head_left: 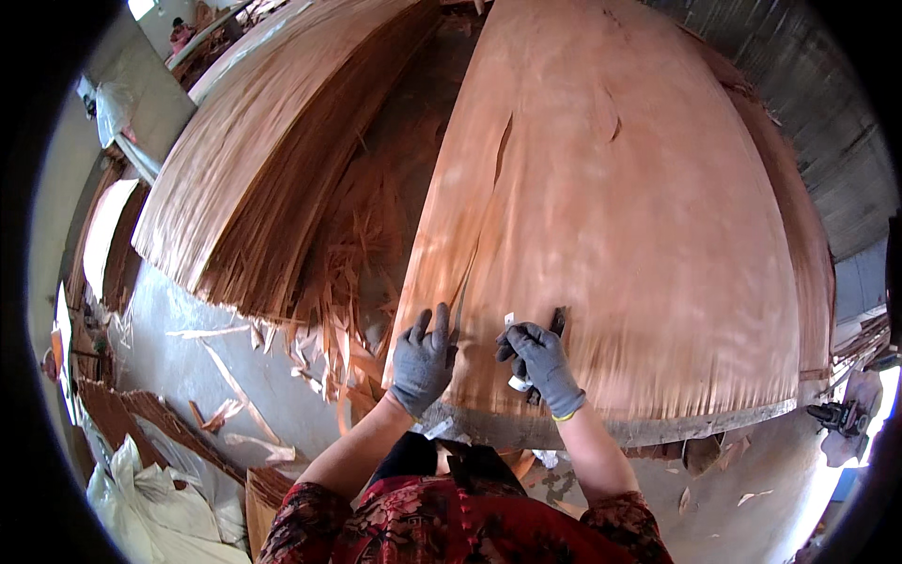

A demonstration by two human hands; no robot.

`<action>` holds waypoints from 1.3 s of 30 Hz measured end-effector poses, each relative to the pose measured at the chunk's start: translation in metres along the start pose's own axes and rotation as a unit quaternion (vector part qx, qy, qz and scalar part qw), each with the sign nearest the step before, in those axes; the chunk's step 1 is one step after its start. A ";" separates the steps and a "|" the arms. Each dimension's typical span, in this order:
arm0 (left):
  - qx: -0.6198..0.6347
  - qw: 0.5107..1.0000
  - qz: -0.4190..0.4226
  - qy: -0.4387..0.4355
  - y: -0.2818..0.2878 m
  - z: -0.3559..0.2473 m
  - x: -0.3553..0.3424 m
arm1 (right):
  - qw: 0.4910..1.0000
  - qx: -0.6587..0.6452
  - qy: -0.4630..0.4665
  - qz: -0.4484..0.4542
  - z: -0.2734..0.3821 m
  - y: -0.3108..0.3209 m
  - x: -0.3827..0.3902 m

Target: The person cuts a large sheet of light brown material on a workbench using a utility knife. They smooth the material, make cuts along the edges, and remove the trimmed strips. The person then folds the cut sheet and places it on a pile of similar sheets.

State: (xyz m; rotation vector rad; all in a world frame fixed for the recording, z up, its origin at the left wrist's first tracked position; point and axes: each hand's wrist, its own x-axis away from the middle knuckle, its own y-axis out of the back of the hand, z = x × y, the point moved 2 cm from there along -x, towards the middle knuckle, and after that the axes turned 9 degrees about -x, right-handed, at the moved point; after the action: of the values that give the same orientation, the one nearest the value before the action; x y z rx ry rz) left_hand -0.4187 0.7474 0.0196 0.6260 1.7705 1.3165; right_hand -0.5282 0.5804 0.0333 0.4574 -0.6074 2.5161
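My left hand (423, 362), in a grey glove, lies on the near left edge of a large reddish-brown wood veneer sheet (620, 216). Its fingers are stretched out beside a long split (465, 282) in the sheet. A little to the right, my right hand (543, 362), also gloved in grey, is closed with curled fingers above the sheet's near edge. A small white scrap (509, 320) shows by its fingertips, with more white below them. Under or in that hand is a dark narrow object (559, 321); its middle is hidden, and I cannot tell its kind.
A thick stack of veneer sheets (272, 169) stands to the left. Torn veneer strips (348, 282) fill the gap and litter the floor (188, 291). White plastic sheeting (150, 508) lies at the lower left. Dark equipment (846, 418) stands at the right.
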 end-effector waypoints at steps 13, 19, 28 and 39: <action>0.312 0.946 0.083 -0.014 0.021 0.152 -0.024 | 0.965 0.091 0.061 -0.239 0.004 0.005 -0.092; 0.287 0.953 0.072 -0.061 0.033 0.272 -0.023 | 0.937 0.069 0.060 -0.337 0.009 0.025 -0.085; 0.296 0.941 0.016 -0.163 0.019 0.326 -0.107 | 0.878 -0.028 0.127 -0.460 0.006 0.024 -0.104; 0.262 0.901 0.031 -0.345 -0.022 0.287 -0.340 | 0.793 -0.160 0.234 -0.540 0.003 0.025 -0.115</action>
State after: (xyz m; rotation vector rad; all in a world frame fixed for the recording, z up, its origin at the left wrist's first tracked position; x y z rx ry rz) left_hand 0.0062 0.6274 0.0746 1.2728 1.4822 0.5102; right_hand -0.4471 0.5147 -0.0217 -0.0062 -0.3785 1.2973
